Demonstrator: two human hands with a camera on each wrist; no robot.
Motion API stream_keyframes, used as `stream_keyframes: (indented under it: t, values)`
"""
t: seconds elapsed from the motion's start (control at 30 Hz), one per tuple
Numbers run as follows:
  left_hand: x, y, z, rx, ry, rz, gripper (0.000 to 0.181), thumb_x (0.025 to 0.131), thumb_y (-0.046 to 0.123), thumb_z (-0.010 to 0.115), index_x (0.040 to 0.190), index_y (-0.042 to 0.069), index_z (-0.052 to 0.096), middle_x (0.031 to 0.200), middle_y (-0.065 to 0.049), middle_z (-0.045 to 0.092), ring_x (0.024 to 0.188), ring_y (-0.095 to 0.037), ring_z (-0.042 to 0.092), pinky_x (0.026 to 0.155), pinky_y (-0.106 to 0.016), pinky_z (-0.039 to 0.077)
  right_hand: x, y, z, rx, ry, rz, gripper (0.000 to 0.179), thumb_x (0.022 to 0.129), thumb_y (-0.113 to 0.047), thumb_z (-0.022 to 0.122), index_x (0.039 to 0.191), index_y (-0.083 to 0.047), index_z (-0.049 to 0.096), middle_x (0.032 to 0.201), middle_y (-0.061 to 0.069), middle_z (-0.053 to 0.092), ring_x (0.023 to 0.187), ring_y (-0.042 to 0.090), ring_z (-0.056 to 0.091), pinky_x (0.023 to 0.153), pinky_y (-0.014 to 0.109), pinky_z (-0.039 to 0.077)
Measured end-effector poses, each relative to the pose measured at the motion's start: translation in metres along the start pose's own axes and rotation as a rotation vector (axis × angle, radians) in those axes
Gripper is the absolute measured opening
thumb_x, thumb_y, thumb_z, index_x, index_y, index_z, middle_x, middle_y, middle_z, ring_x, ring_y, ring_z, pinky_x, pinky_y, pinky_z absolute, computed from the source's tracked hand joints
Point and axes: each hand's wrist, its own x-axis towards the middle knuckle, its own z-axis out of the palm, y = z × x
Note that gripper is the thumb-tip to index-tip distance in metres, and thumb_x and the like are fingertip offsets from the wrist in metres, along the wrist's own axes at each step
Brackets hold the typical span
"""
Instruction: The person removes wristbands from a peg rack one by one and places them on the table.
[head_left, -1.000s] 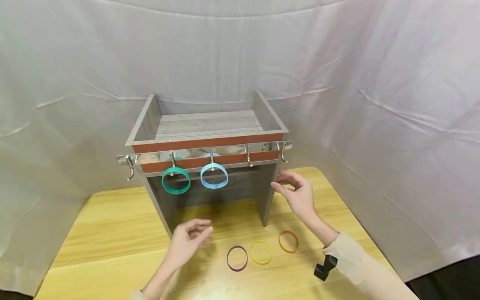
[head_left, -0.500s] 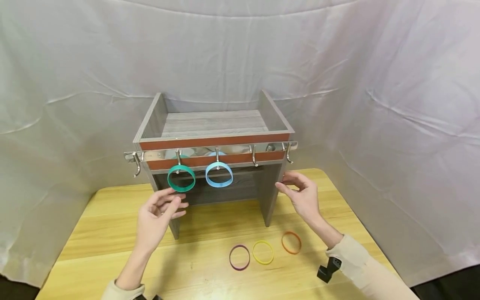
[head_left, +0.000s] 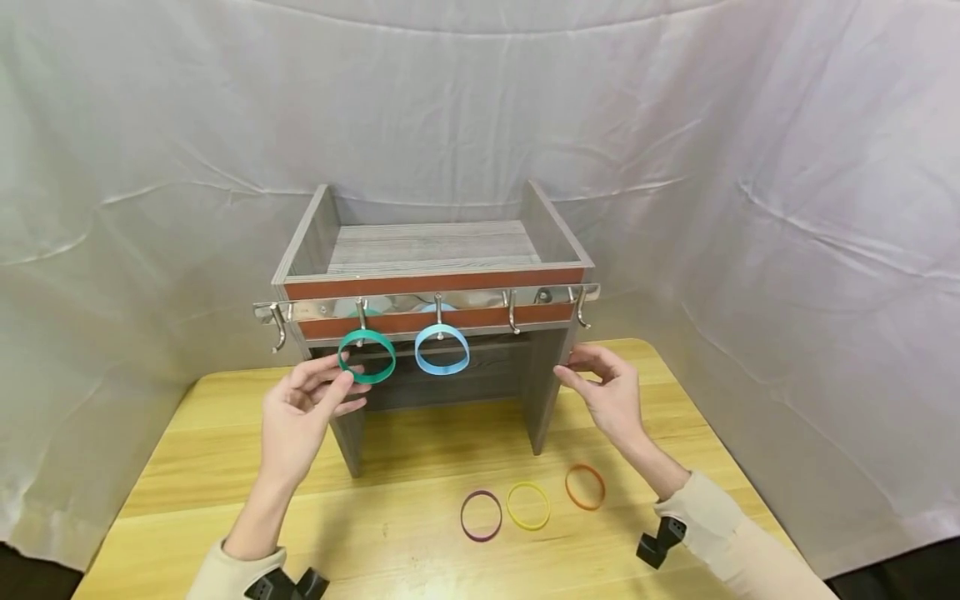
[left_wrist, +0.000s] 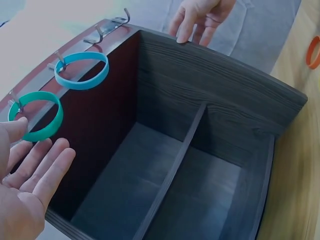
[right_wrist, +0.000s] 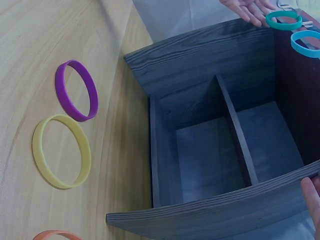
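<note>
A green silicone wristband (head_left: 366,334) hangs on a hook of the metal hook rail (head_left: 397,302). My left hand (head_left: 296,421) pinches its lower left side between thumb and forefinger; the other fingers spread loosely below. One hook to the right hangs a light blue wristband (left_wrist: 82,85). The rail runs along the front of a grey wood-grain shelf (head_left: 551,375) with a reddish-brown front strip. My right hand (head_left: 609,400) grips the edge of the shelf's right side panel, thumb in front and fingers behind.
On the yellow wooden table (head_left: 225,467) in front of the shelf lie a purple wristband (right_wrist: 62,92), a yellow wristband (right_wrist: 38,150) and an orange wristband (right_wrist: 57,232). Bare hooks stick out at both rail ends and right of centre. Grey cloth (head_left: 450,108) surrounds the table.
My left hand has risen from over the table, moving up and left to the green wristband, and now pinches it. My right hand has stayed at the side panel.
</note>
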Motion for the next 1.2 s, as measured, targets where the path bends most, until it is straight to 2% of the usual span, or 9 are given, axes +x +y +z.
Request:
stream_keyframes:
  t: [0.13, 0.3, 0.4, 0.63, 0.77, 0.93, 1.03, 1.17, 1.2]
  values:
    - [0.001, 0.001, 0.0, -0.013, -0.024, 0.018, 0.025, 0.098, -0.014, 0.062, 0.113, 0.002, 0.073, 0.102, 0.001, 0.083, 0.081, -0.014, 0.081, 0.071, -0.034, 0.069, -0.001, 0.0, 0.0, 0.007, -0.001, 0.007, 0.03, 0.082, 0.016, 0.08, 0.11, 0.017, 0.068, 0.086, -0.015, 0.077, 0.081, -0.001, 0.074, 0.065, 0.014, 0.064]
    - [0.0, 0.003, 0.001, -0.054, 0.004, 0.039, 0.02, 0.096, -0.017, 0.062, 0.11, -0.007, 0.072, 0.1, -0.004, 0.083, 0.079, -0.016, 0.081, 0.07, -0.034, 0.069, -0.001, 0.0, 0.0, 0.012, -0.002, 0.012, 0.03, 0.082, 0.016, 0.08, 0.11, 0.017, 0.068, 0.086, -0.015, 0.077, 0.081, -0.001, 0.074, 0.067, 0.015, 0.065]
    - [-0.001, 0.004, 0.0, -0.048, 0.015, 0.031, 0.018, 0.097, -0.016, 0.062, 0.109, -0.009, 0.071, 0.099, -0.003, 0.083, 0.079, -0.014, 0.08, 0.071, -0.034, 0.07, -0.001, 0.0, 0.001, 0.011, -0.005, 0.011, 0.03, 0.082, 0.015, 0.08, 0.11, 0.017, 0.068, 0.087, -0.015, 0.077, 0.082, -0.001, 0.074, 0.067, 0.015, 0.065]
    - [-0.001, 0.009, -0.004, -0.03, 0.032, -0.009, 0.018, 0.097, -0.014, 0.062, 0.108, -0.004, 0.073, 0.099, 0.003, 0.082, 0.08, -0.011, 0.08, 0.074, -0.034, 0.07, -0.002, 0.0, 0.001, 0.017, -0.013, 0.013, 0.031, 0.082, 0.016, 0.079, 0.111, 0.017, 0.067, 0.087, -0.015, 0.077, 0.082, -0.001, 0.074, 0.068, 0.015, 0.065]
    - [0.001, 0.012, -0.003, -0.06, 0.035, 0.015, 0.017, 0.097, -0.016, 0.062, 0.108, -0.008, 0.071, 0.099, 0.0, 0.083, 0.08, -0.013, 0.08, 0.073, -0.035, 0.07, -0.002, 0.0, 0.0, 0.009, -0.007, 0.006, 0.03, 0.082, 0.016, 0.079, 0.11, 0.016, 0.068, 0.087, -0.015, 0.077, 0.082, -0.001, 0.073, 0.066, 0.014, 0.064]
    - [0.003, 0.019, -0.001, -0.106, 0.033, 0.06, 0.021, 0.096, -0.019, 0.06, 0.109, -0.007, 0.073, 0.099, -0.005, 0.083, 0.079, -0.015, 0.081, 0.072, -0.035, 0.069, -0.001, 0.001, 0.0, 0.011, -0.004, 0.002, 0.029, 0.083, 0.015, 0.079, 0.11, 0.016, 0.068, 0.088, -0.015, 0.077, 0.082, -0.001, 0.073, 0.067, 0.014, 0.064]
    - [0.004, 0.024, -0.001, -0.101, 0.031, 0.067, 0.026, 0.096, -0.019, 0.061, 0.109, -0.001, 0.075, 0.1, -0.004, 0.083, 0.08, -0.015, 0.081, 0.072, -0.035, 0.069, -0.001, 0.0, -0.001, 0.016, -0.001, 0.007, 0.031, 0.083, 0.015, 0.079, 0.112, 0.017, 0.068, 0.088, -0.015, 0.077, 0.082, -0.001, 0.074, 0.069, 0.015, 0.065]
    - [0.002, 0.028, -0.002, -0.064, 0.026, 0.048, 0.026, 0.096, -0.017, 0.062, 0.11, 0.001, 0.075, 0.1, 0.0, 0.083, 0.081, -0.012, 0.081, 0.072, -0.035, 0.069, 0.0, 0.0, 0.0, 0.018, -0.001, 0.007, 0.031, 0.083, 0.015, 0.079, 0.111, 0.017, 0.068, 0.087, -0.015, 0.077, 0.082, -0.001, 0.073, 0.069, 0.016, 0.065]
    - [0.001, 0.029, -0.003, -0.066, 0.024, 0.044, 0.025, 0.096, -0.018, 0.061, 0.11, -0.003, 0.074, 0.1, 0.0, 0.083, 0.081, -0.012, 0.081, 0.072, -0.035, 0.069, 0.0, 0.0, 0.0, 0.018, -0.003, 0.006, 0.031, 0.083, 0.015, 0.08, 0.111, 0.017, 0.068, 0.087, -0.015, 0.077, 0.082, -0.001, 0.073, 0.07, 0.016, 0.065]
